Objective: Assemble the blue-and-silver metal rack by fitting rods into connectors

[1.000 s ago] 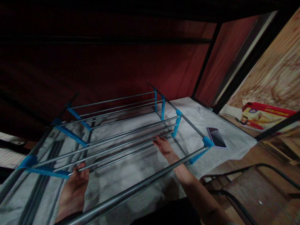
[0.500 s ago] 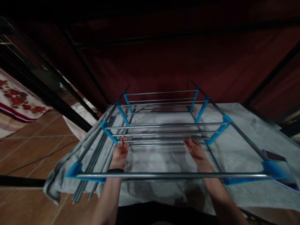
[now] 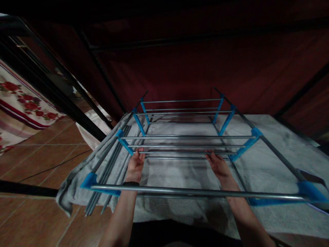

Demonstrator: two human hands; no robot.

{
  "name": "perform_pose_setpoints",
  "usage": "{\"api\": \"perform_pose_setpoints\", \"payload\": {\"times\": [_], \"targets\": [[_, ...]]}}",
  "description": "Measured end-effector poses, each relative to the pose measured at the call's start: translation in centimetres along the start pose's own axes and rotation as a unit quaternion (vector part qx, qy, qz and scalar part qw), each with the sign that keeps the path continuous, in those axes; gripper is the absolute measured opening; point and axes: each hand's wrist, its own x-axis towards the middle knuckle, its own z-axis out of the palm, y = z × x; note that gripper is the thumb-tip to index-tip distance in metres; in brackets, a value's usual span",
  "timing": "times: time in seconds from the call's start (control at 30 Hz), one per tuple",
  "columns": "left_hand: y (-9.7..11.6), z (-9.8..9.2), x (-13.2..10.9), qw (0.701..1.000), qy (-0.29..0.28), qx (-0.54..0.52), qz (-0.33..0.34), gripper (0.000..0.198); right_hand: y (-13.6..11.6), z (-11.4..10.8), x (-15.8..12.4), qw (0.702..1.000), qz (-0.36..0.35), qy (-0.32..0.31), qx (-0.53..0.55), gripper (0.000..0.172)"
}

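A rack of grey metal tubes with blue plastic connectors lies on its side, its crossbars running left to right. My left hand reaches under the front tube and has its fingers closed around the left end of a low crossbar, close to a blue connector. Toward the right end of that same bar, my right hand holds it between thumb and fingers. Both palms face partly upward.
Several loose grey tubes lie along the left side on a grey blanket. A phone-like flat object rests at the right edge. Dark metal posts stand at left, above a tiled floor. Dark red cloth hangs behind.
The whole scene has shifted slightly to the right in view. Both hands stay on the same crossbar, and the rack looks unchanged.
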Motion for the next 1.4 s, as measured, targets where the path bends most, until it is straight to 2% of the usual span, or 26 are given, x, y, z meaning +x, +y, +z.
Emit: {"api": "perform_pose_setpoints", "payload": {"times": [0.2,0.37,0.5,0.6,0.67,0.77,0.9,1.13,1.3,1.4], "targets": [[0.0,0.2,0.0,1.0,0.0,-0.008,0.023,0.028,0.1,-0.3,0.2,1.0,0.013,0.003,-0.005,0.015],[0.4,0.2,0.2,1.0,0.006,0.004,-0.011,0.027,0.0,-0.3,-0.2,0.999,0.031,-0.004,-0.018,0.019],[0.6,-0.1,0.4,1.0,0.004,0.015,-0.006,0.024,-0.6,0.5,-0.8,1.0,0.01,-0.023,-0.016,0.026],[0.8,0.1,0.7,1.0,-0.001,0.019,-0.009,0.027,-1.0,1.1,-0.7,0.999,-0.006,-0.023,-0.038,0.017],[1.0,0.5,0.6,0.999,0.022,0.024,-0.035,0.032,-1.1,1.3,-0.5,0.999,-0.015,-0.014,-0.048,0.014],[1.3,1.0,0.3,0.995,0.057,0.049,-0.06,0.035,-1.2,1.3,-0.6,0.999,-0.024,-0.006,-0.045,0.019],[1.5,1.3,0.0,0.995,0.041,0.068,-0.055,0.034,-1.3,1.0,-0.8,0.999,-0.027,0.003,-0.043,0.024],[1.4,1.7,-0.1,0.994,0.065,0.074,-0.049,0.038,-1.7,1.3,-0.7,0.998,-0.039,0.007,-0.041,0.025],[1.5,2.0,-0.4,0.994,0.057,0.07,-0.063,0.036,-1.6,1.2,-0.5,0.998,-0.042,-0.001,-0.044,0.024],[1.6,1.9,-0.3,0.992,0.072,0.058,-0.082,0.037,-1.3,0.9,-0.5,0.998,-0.051,-0.008,-0.048,0.023]]}}
